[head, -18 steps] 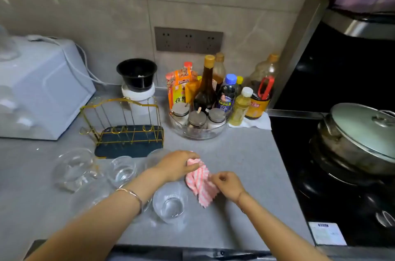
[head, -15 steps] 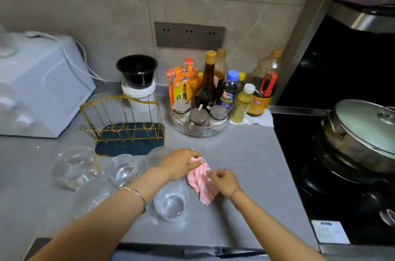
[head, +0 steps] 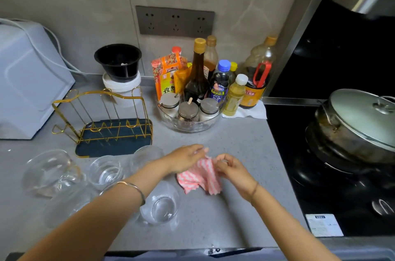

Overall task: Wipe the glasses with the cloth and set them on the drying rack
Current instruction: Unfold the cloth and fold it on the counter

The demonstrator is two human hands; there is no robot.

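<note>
Cloth (head: 198,177) spread wider, long axis left-right | left hand (head: 186,159) pinches its corner | right hand (head: 230,170) pinches opposite corner

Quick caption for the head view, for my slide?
Left hand and right hand hold the pink cloth at the counter; glasses stand by the drying rack.

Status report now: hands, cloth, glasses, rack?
Left hand and right hand pinch the cloth. Glasses sit on the counter, none on the drying rack. Nothing blocks the rack.
</note>
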